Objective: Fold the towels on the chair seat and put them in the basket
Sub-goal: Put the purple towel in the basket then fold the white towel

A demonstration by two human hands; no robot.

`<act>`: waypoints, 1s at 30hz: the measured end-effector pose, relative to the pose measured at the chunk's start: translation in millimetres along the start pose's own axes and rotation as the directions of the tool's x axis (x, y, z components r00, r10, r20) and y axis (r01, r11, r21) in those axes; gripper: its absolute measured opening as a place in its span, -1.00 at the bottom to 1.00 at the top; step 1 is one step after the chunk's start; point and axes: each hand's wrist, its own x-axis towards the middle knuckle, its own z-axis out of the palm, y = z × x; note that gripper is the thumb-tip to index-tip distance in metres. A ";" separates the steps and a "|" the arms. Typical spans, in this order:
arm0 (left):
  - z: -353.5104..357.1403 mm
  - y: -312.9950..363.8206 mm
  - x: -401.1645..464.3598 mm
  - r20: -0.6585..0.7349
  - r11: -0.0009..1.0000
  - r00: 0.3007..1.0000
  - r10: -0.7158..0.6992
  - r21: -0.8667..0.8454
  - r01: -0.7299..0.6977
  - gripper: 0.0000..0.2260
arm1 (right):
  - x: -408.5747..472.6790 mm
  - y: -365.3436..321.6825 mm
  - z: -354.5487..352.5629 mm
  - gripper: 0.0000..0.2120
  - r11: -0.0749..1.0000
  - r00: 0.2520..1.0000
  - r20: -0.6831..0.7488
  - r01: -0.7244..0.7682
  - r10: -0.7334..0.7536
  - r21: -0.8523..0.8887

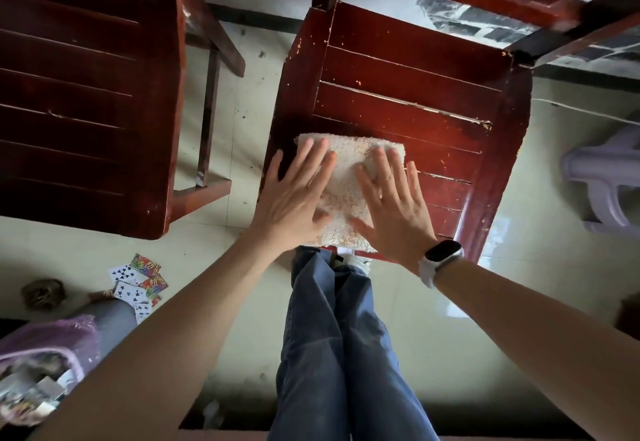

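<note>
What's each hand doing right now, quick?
Left hand: open, flat on the towel.
Right hand: open, flat on the same towel, holding nothing.

The towel [349, 177] on the chair seat [398, 94] is cream-white with a nubbly, speckled pile and faint yellowish flecks toward its near edge. The chair seat is dark red-brown lacquered wood, slatted, with pale chips where the finish has worn off. A second chair [86, 94] to the left has the same deep reddish-brown colour. The floor [540, 302] is pale cream tile, stained with dark spots. The trousers [332, 354] are faded blue denim. The watch [441, 253] has a black face and a white strap. Playing cards [136, 285] show black clubs on white, and some backs are multicoloured. A stool [602, 181] is pale lilac.
</note>
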 end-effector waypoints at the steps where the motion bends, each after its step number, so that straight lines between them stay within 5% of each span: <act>1: 2.1 -6.7 3.6 0.098 1.000 0.995 -0.001 0.021 -0.002 -0.01 | 2.4 2.7 5.6 -0.23 1.000 0.998 0.059 0.001 -0.002 0.015; 3: 6.6 -17.7 8.3 0.191 0.998 0.981 -0.023 0.060 0.011 0.13 | 9.2 7.2 15.5 -0.09 1.000 0.993 0.115 0.006 -0.007 0.001; 8: 11.6 -17.4 14.2 0.175 0.994 0.981 -0.079 0.094 0.063 0.21 | 14.3 8.9 22.4 0.01 0.995 0.985 0.168 -0.032 0.048 -0.097; 13: 4.4 -8.5 9.5 0.069 0.972 0.991 -0.116 -0.195 0.128 -0.08 | 3.5 8.1 12.4 -0.31 0.973 0.998 0.008 -0.061 0.061 0.222; 16: 4.8 -0.2 -1.5 -0.105 0.810 0.908 -0.405 -0.502 0.303 -0.42 | -6.6 5.0 11.5 -0.55 0.760 0.904 -0.012 -0.353 0.428 0.546; 18: 7.5 3.7 -3.6 -0.038 0.661 0.811 -0.583 -0.603 0.447 -0.49 | -7.5 1.4 11.7 -0.64 0.519 0.800 0.116 -0.484 0.589 0.704; 20: 8.7 7.6 0.3 0.040 0.588 0.780 -0.624 -0.634 0.502 -0.53 | -3.8 -3.1 11.0 -0.71 0.344 0.759 0.242 -0.523 0.604 0.780; 30: 6.9 10.6 27.4 0.300 0.281 0.651 -0.697 -0.721 0.633 -0.77 | 7.1 -2.8 12.9 -0.80 -0.125 0.690 0.518 -0.536 0.505 0.835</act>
